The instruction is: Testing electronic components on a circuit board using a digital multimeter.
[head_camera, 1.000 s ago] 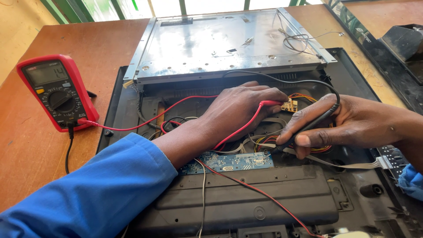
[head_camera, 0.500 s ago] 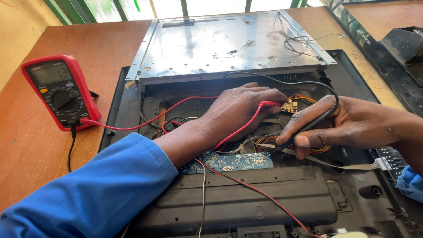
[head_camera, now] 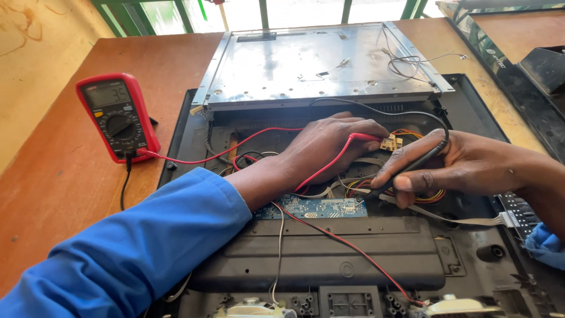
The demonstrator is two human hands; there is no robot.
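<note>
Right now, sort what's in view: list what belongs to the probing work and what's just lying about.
In use:
left hand holding red probe
right hand holding black probe
red multimeter
small board
opened black chassis

Lying about:
metal panel
loose grey wires
blue cloth

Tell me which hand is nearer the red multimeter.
Left. The left hand, holding the red probe, is over the open chassis, right of the red multimeter on the table. The right hand, with the black probe, is farther right.
</note>
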